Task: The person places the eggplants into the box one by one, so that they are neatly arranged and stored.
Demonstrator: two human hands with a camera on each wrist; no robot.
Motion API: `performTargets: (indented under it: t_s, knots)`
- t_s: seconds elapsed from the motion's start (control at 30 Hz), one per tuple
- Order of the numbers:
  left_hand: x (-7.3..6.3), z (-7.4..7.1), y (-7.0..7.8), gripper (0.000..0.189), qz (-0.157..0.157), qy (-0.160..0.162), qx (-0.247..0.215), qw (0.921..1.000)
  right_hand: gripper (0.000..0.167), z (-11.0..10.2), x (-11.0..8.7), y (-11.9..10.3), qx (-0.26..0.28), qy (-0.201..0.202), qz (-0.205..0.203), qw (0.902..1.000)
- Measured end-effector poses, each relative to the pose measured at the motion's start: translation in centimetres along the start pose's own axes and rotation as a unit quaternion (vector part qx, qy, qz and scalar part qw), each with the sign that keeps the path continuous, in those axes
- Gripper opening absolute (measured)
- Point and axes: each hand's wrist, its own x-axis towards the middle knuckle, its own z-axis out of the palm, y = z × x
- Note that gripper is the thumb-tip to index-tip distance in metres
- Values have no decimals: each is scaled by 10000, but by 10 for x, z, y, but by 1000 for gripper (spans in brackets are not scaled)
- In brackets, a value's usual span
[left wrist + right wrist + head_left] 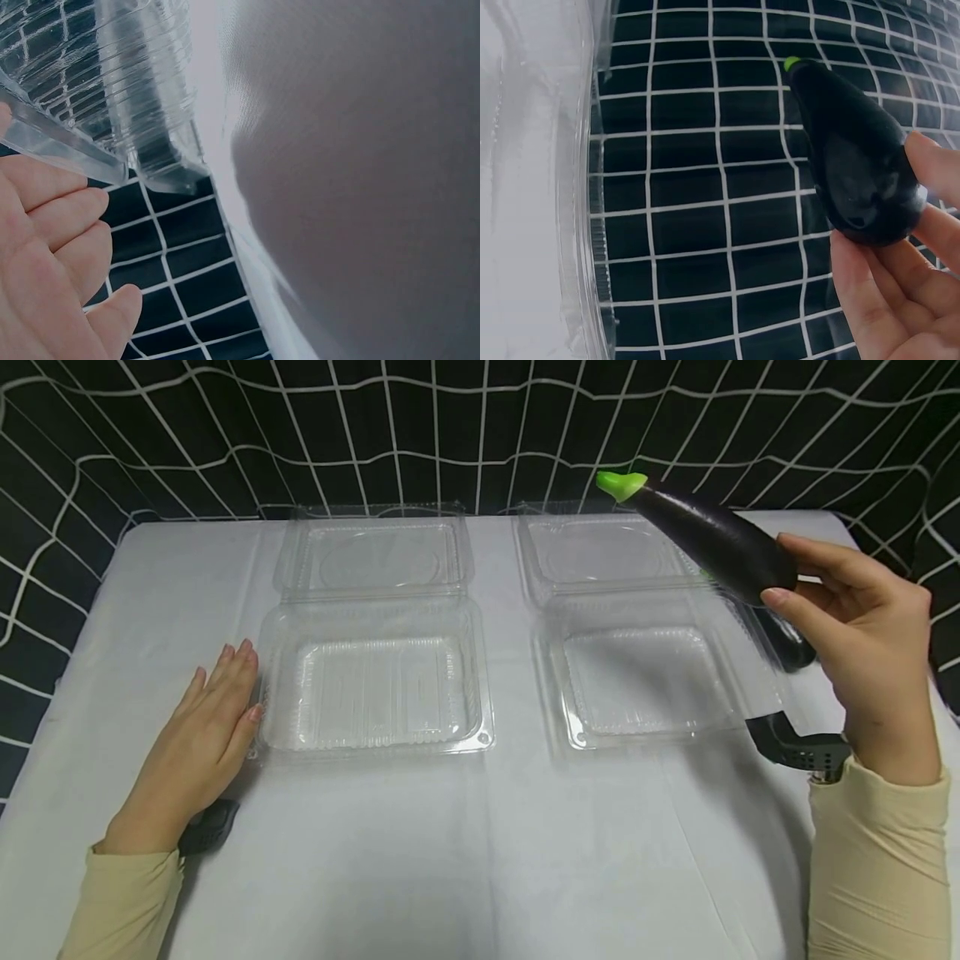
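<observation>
Nearest, running up from the bottom edge of the head view: tan sleeves, with dark wrist gear at both wrists, above a desk spread with white cloth.

On the left, with the left hand, reaching alongside the left clear container: grip relaxed and flat, fingers straight and close together, thumb slightly apart, all just beside the rim. Cannot tell whether touching it.

On the right, with the right hand, pinching the rounded end of an eggplant between thumb and fingertips. Held up off the desk, tilted, with the green stem end pointing up and away to the left; in the head view, in line with the far right corner of the right clear container. In the right wrist view, seen apart from the container's edge.

Set side by side across the middle of the desk, with a gap between: both containers, opened out. Across the inside of the right one, a soft shadow.

Just right of the right container, on the cloth, dark and glossy, partly hidden: a second eggplant.

Farther back, folded away from the near halves: left lid and right lid, both clear.

Farthest, behind the desk and along its sides: a dark backdrop crossed by white netting.
</observation>
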Motion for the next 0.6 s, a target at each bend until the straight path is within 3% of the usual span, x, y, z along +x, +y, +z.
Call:
performTargets:
  t_s: [0.6]
  knots:
    - [0,0,1,53,-15,-63,1,10000,50,8,-10,-15,135,-534,-476,9973]
